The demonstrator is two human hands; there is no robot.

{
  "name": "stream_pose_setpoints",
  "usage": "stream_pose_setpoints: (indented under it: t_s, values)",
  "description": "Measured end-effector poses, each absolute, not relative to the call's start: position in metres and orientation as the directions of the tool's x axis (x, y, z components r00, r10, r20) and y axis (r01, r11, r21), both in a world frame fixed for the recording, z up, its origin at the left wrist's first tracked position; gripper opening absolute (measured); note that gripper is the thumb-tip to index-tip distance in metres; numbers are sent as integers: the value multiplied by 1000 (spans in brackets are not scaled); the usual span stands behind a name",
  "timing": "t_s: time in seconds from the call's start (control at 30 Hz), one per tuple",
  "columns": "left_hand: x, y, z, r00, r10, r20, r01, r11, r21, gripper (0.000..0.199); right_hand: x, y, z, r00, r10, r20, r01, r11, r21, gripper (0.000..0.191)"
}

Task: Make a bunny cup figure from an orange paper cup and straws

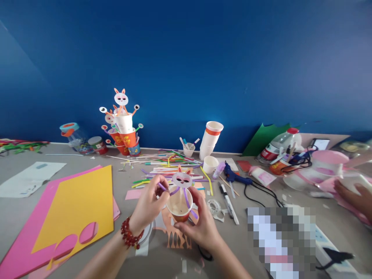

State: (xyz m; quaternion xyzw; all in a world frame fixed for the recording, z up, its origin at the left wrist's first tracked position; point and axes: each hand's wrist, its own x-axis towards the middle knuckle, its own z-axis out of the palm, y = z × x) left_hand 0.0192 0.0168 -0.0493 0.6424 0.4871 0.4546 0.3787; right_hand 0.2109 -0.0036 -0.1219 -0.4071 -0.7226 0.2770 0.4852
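Near centre, a paper cup (182, 218) is grasped in the right hand (202, 223); a purple pipe cleaner (174, 191) is pinched by the left hand (151, 201). If tugged, the rabbit face (182, 180) may be pulled askew.

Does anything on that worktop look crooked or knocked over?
Yes, two things look askew: the tall stack of paper cups by the wall leans rightward instead of standing straight, and the red-capped plastic bottle farther right is tilted.
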Motion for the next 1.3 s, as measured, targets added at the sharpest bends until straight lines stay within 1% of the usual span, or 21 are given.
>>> stream_pose_setpoints:
  t_s: [0.1,0.23,0.37,0.5,0.67,0.83,0.93,1.03,1.1,1.2,1.3]
  values:
    - [21,16,-52,98,972,211,250,-230,941,12,208,-5,-125,-166,881,442,337,472,-815,89]
    - [22,15,-53,87,981,172,181,-185,966,25,208,-5,-124,-138,888,439,365,458,-810,89]
    - [23,13,-50,75,985,157,146,-166,975,25,209,-5,-125,-146,884,443,364,465,-807,90]
    - [24,12,-49,67,985,162,112,-168,979,25,210,-5,-127,-150,884,442,308,467,-829,89]
    - [26,10,-53,55,989,141,4,-141,990,33,213,-3,-128,-178,862,474,213,504,-837,89]
    - [26,5,-53,62,974,218,-48,-215,975,32,215,-2,-124,-197,839,508,152,538,-829,84]
    - [24,1,-52,81,958,275,-109,-266,958,30,215,-2,-121,-206,860,467,55,487,-871,85]
    - [24,-1,-52,110,940,323,-166,-303,939,30,214,-4,-119,-218,892,396,-73,390,-918,88]
    - [24,-1,-51,122,938,325,-193,-299,935,28,215,-5,-119,-239,907,345,-147,318,-937,89]
    - [25,0,-50,122,946,300,-220,-269,938,27,217,-5,-120,-246,921,301,-155,270,-950,85]
    - [26,-1,-50,126,950,287,-218,-256,942,29,219,-5,-123,-236,922,308,-119,287,-951,80]
